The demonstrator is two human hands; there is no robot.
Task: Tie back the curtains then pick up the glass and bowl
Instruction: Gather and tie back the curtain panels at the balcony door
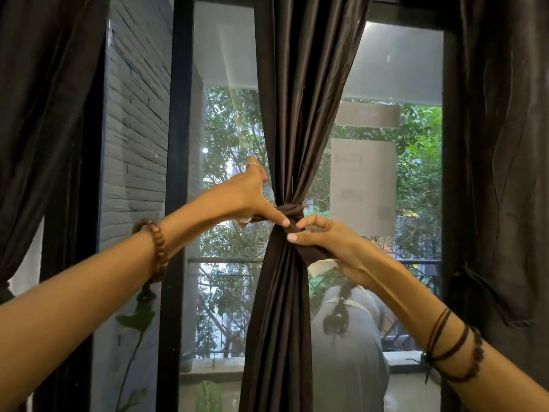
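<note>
Three dark brown curtains hang before the window [395, 69], and no glass or bowl shows in this view. The middle curtain [297, 84] hangs at the centre of the pane and is gathered into a narrow waist about halfway down, where a tie-back band [289, 210] of the same dark cloth wraps around it. Above the band the fabric fans out in smooth, faintly shiny folds; below it the folds fall straight and close together. The left curtain [44, 99] and the right curtain [502, 144] hang at the two edges of the view, each drawn in toward its own side lower down.

Two hands work at the band. The left hand [243, 194] reaches in from the left, its thumb pressing the knot at the front while the curled fingers hold one end of the band, a pale scrap of which shows just under the palm. The right hand [329, 242] comes from the right, forefinger and thumb pinching the knot and the other fingers closed round the other band end [315, 252], which finishes in a pale tag [322, 267].

The left wrist wears one bracelet of brown wooden beads [157, 248]; the right wrist wears several dark cords [451, 349]. One ring sits on a left finger. Through the glass a person in grey [350, 337] bends over on the balcony, with green trees [231, 129] beyond, and a sheet of paper [364, 185] is stuck on the pane.
</note>
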